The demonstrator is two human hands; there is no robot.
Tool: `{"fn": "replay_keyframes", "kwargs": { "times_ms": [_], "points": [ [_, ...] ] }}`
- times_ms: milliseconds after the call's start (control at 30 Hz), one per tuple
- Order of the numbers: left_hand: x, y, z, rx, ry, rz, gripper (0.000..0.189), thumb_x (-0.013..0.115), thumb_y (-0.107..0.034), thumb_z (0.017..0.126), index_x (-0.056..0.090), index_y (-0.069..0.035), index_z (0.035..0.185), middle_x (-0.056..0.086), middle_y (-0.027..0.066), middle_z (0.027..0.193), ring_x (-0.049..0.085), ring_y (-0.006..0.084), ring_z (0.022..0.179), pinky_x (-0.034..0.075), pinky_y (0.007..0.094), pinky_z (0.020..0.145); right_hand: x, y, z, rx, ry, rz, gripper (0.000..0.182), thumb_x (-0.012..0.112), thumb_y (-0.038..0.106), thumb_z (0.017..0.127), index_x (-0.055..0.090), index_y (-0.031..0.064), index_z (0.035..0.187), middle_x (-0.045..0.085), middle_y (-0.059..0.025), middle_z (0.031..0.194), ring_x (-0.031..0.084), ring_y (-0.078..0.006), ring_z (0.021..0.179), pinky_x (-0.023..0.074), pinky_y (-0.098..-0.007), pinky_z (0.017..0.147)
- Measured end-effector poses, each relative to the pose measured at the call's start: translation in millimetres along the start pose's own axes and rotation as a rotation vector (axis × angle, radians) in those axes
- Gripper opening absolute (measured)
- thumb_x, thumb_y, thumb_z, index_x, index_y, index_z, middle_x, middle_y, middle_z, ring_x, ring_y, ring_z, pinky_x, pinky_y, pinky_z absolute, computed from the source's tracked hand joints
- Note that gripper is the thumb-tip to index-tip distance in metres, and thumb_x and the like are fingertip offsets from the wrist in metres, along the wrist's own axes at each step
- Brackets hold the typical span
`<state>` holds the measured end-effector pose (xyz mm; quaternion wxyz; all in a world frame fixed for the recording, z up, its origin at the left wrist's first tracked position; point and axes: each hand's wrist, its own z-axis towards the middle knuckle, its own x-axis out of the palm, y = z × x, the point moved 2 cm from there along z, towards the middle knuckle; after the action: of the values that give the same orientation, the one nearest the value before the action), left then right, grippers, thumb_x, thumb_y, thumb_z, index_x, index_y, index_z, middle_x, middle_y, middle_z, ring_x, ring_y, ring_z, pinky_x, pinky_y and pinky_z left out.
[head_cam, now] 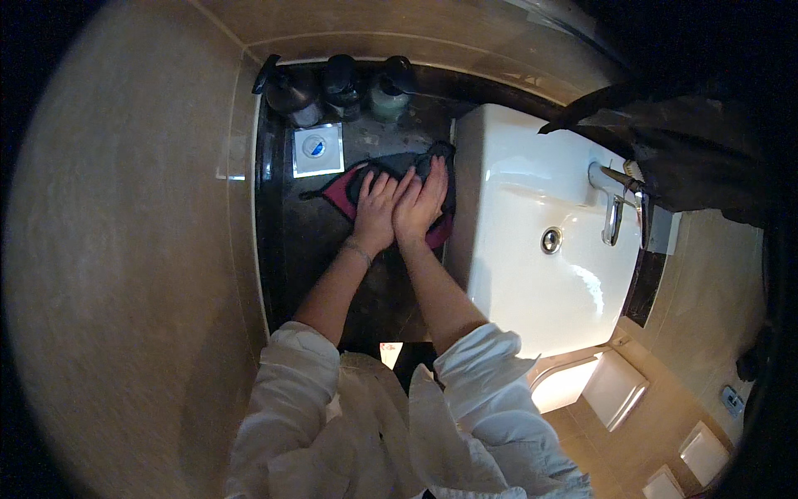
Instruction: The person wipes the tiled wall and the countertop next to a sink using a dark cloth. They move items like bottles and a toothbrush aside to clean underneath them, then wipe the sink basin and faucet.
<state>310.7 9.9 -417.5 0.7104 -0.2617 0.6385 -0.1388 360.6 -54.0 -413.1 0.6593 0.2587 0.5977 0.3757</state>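
Both of my hands lie side by side, palms down, on a dark cloth item with red parts (338, 194), which rests on the dark stone counter (312, 249). My left hand (374, 209) has its fingers spread a little over the dark fabric. Touching it, my right hand (421, 203) lies with its fingers stretched out near the sink's side. What is under the palms is hidden. The cloth has a pointed red corner with a dark edge on the left and another red part by my right wrist. Neither hand is seen to grip it.
A white ceramic washbasin (523, 280) with a chrome faucet (614, 212) stands close on the right. Three pump bottles (389, 100) line the back wall. A square silver packet (318, 165) with a round mark lies before them. A dark hanging thing (679, 150) is at the upper right.
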Motion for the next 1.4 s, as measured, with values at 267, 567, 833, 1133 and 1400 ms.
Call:
{"fn": "replay_keyframes", "kwargs": {
  "times_ms": [267, 567, 833, 1133, 1400],
  "points": [
    [-68, -11, 30, -0.351, -0.295, -0.285, 0.026, 0.053, -0.014, 0.083, 0.059, -0.005, 0.106, 0.062, 0.0165, 0.092, 0.063, 0.0294, 0.075, 0.050, 0.0388, 0.063, 7, -13, -1, -0.128, 0.058, -0.224, 0.057, 0.049, 0.026, 0.080, 0.034, -0.0001, 0.128, 0.031, -0.0190, 0.136, 0.027, -0.0352, 0.125, 0.0194, -0.0431, 0.104],
    [-71, -5, 114, -0.208, -0.553, -0.014, 0.074, 0.070, -0.024, 0.069, 0.033, 0.011, 0.123, 0.038, 0.0276, 0.125, 0.038, 0.0385, 0.116, 0.031, 0.0414, 0.099, 4, 6, -3, -0.140, 0.124, -0.289, 0.072, 0.059, 0.036, 0.074, 0.030, -0.0030, 0.128, 0.027, -0.0207, 0.136, 0.025, -0.0385, 0.124, 0.0222, -0.0453, 0.102],
    [-53, -16, 96, -0.086, -0.490, -0.077, 0.055, 0.071, -0.002, 0.058, 0.048, -0.004, 0.108, 0.043, 0.0116, 0.120, 0.038, 0.0330, 0.116, 0.033, 0.0399, 0.098, 6, 7, -3, -0.130, 0.102, -0.295, 0.071, 0.063, 0.033, 0.072, 0.031, -0.0012, 0.127, 0.028, -0.0207, 0.134, 0.025, -0.0382, 0.123, 0.0251, -0.0454, 0.101],
    [-105, -21, -56, -0.421, -0.523, -0.217, 0.054, 0.071, -0.005, 0.067, 0.044, -0.006, 0.114, 0.040, 0.0147, 0.122, 0.039, 0.0301, 0.116, 0.033, 0.0416, 0.098, 4, 6, -3, -0.130, 0.100, -0.409, 0.065, 0.059, 0.028, 0.074, 0.032, -0.0009, 0.126, 0.028, -0.0187, 0.134, 0.025, -0.0365, 0.124, 0.0305, -0.0478, 0.098],
    [-95, 4, -102, -0.529, -0.586, -0.257, 0.054, 0.070, -0.003, 0.069, 0.042, -0.003, 0.115, 0.042, 0.0158, 0.121, 0.040, 0.0310, 0.115, 0.031, 0.0408, 0.099, 7, 15, -4, -0.058, 0.151, -0.457, 0.066, 0.059, 0.028, 0.075, 0.030, -0.0003, 0.127, 0.028, -0.0181, 0.135, 0.025, -0.0352, 0.125, 0.0293, -0.0481, 0.098]
  ]
}}
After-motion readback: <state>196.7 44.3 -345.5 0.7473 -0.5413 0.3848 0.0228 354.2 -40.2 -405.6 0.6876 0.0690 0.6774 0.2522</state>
